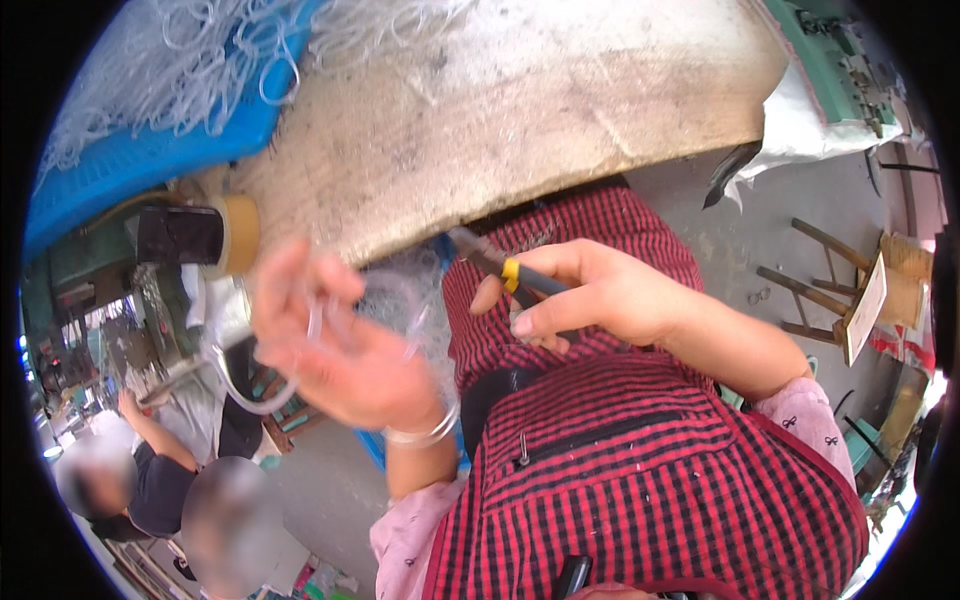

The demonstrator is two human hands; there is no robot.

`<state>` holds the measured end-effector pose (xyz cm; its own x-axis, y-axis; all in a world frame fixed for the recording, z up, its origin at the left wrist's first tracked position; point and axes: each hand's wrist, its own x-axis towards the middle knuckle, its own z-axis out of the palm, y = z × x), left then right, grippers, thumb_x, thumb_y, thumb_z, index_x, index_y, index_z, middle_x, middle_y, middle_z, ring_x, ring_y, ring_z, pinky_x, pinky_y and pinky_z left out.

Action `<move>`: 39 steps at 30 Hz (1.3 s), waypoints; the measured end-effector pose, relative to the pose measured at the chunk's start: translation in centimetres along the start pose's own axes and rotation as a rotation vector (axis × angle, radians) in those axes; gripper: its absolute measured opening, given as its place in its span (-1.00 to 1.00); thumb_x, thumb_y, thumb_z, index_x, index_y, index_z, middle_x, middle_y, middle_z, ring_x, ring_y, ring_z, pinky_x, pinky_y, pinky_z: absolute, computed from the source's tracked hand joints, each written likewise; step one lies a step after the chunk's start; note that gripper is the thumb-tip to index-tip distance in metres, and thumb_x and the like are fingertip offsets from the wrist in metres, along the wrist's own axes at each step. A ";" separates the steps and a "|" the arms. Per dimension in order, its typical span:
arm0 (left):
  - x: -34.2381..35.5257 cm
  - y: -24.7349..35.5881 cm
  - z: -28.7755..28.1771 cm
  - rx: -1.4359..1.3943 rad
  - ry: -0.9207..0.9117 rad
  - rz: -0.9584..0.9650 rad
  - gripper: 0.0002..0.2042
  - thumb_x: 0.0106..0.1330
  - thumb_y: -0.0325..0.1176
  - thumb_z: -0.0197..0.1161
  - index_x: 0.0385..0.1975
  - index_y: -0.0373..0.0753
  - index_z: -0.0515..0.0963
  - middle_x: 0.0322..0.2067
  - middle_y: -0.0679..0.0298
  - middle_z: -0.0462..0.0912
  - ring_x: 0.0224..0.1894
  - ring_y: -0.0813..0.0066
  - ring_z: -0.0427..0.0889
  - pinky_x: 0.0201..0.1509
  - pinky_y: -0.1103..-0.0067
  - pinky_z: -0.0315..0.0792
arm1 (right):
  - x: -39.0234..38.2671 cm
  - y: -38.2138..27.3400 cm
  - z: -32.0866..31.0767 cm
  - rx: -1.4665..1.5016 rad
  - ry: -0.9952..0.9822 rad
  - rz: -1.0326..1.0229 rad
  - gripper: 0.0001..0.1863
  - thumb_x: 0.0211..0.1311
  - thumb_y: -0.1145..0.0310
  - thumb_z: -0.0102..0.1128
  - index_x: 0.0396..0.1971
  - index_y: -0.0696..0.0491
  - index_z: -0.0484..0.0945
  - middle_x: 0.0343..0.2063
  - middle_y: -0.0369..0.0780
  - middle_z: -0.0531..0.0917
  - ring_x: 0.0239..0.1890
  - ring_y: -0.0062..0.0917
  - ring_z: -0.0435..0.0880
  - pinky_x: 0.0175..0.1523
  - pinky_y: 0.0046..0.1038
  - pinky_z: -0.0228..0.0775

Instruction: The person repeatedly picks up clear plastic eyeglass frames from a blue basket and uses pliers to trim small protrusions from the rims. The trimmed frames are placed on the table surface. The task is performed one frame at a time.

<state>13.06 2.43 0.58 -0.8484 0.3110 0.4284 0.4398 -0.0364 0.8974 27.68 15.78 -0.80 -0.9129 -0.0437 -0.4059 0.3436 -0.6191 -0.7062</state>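
My right hand (600, 305) is closed around a pair of cutting pliers (490, 260) with dark handles and yellow bands. Their metal jaws point up and left, near the table's front edge. To the left, my left hand (345, 345) is raised and smeared by motion, its fingers curled around clear plastic loops (250, 397). One loop hangs out past the hand's left side; another curves above the palm. Below and between the hands, a heap of similar clear plastic pieces (425, 285) shows beside my apron, partly hidden by the left hand.
A worn wooden table (520, 100) spans the top. On its left stands a blue plastic basket (200, 148) heaped with clear loops (180, 70). A tape roll (238, 235) sits at the table's left corner. Wooden stools (830, 285) stand at right; people (165, 485) are at lower left.
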 end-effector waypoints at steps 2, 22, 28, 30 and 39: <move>1.4 0.2 -6.6 0.421 -0.472 0.008 -0.35 0.49 0.15 -0.02 0.14 -0.44 0.43 -0.04 0.03 0.59 -0.21 0.28 0.46 0.02 0.40 0.36 | -0.9 0.1 -1.0 -0.050 0.179 -0.101 -0.67 0.25 0.42 0.28 0.01 0.14 0.61 -0.48 -0.35 0.59 -0.48 -0.69 0.51 -0.30 -0.62 0.36; -3.6 2.0 -1.1 -0.321 -0.785 -0.523 -0.64 0.41 -0.18 0.18 -0.09 -0.43 0.57 -0.05 0.10 0.64 -0.01 0.28 0.60 0.08 0.43 0.48 | -2.1 5.3 -5.8 -0.058 0.265 -0.114 -0.67 0.35 0.35 0.27 0.07 0.08 0.56 -0.35 -0.41 0.57 -0.32 -0.75 0.51 -0.19 -0.62 0.38; 3.9 4.3 -1.8 -0.290 -0.891 -0.181 -0.67 0.38 -0.20 0.21 -0.18 -0.42 0.61 -0.09 0.11 0.66 -0.05 0.30 0.63 0.06 0.45 0.49 | -3.1 4.1 -3.9 -0.146 0.341 -0.141 -0.70 0.31 0.37 0.30 0.01 0.05 0.61 -0.35 -0.39 0.61 -0.32 -0.73 0.53 -0.20 -0.61 0.40; 11.3 0.7 7.6 0.375 -0.672 0.650 -0.65 0.16 -0.64 0.17 -0.08 -0.17 0.69 -0.03 0.16 0.67 0.07 0.07 0.57 0.18 0.26 0.42 | -3.3 4.1 -4.2 -0.090 0.361 -0.169 -0.70 0.31 0.38 0.30 0.02 0.08 0.60 -0.34 -0.36 0.60 -0.30 -0.70 0.55 -0.19 -0.58 0.41; 12.8 -12.6 14.1 0.695 -0.885 0.830 -0.70 0.06 -0.59 0.22 -0.27 -0.05 0.73 0.08 0.24 0.62 0.07 0.17 0.56 0.13 0.24 0.48 | -3.8 5.0 -4.0 0.215 0.334 -0.142 -0.68 0.30 0.46 0.22 0.03 0.18 0.54 -0.35 -0.32 0.57 -0.34 -0.62 0.58 -0.18 -0.56 0.43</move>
<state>0.84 20.22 -6.70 0.0788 0.9294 0.3606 0.9912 -0.1116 0.0709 33.77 15.96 -5.11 -0.8139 0.2884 -0.5044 0.1336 -0.7520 -0.6455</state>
